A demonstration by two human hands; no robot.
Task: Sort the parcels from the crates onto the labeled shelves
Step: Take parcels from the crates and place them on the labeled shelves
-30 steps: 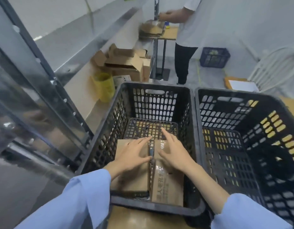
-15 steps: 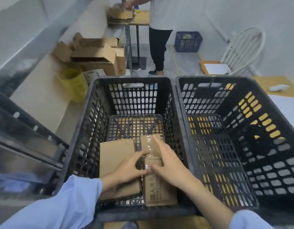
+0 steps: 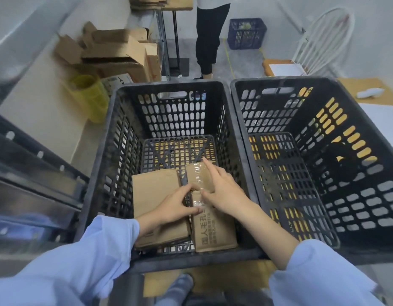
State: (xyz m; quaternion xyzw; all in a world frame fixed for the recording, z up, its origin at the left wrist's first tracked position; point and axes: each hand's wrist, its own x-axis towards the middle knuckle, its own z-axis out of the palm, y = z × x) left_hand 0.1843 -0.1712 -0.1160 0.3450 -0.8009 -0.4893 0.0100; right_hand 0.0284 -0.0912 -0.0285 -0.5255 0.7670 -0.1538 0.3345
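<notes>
Two black slotted crates stand side by side in front of me. The left crate (image 3: 169, 85) holds two brown parcels lying flat on its floor. My left hand (image 3: 173, 206) lies on the plain left parcel (image 3: 155, 186), fingers and thumb curled over its right edge into the gap between the parcels. My right hand (image 3: 224, 191) rests on the taped, printed right parcel (image 3: 213, 235), index finger stretched along it and thumb hooked at its left edge. I see no parcel in the right crate (image 3: 279, 81).
A metal shelf frame (image 3: 36, 173) runs along my left. Beyond the crates are opened cardboard boxes (image 3: 116, 51), a yellow bag (image 3: 89, 96), another person's legs (image 3: 207, 36), a blue crate (image 3: 247, 33) and a white chair (image 3: 323, 40).
Both hands lay flat on the parcels a second ago; now my left fingers and my right thumb curl into the gap between them. The parcels stay on the crate floor. My view has tilted down.
</notes>
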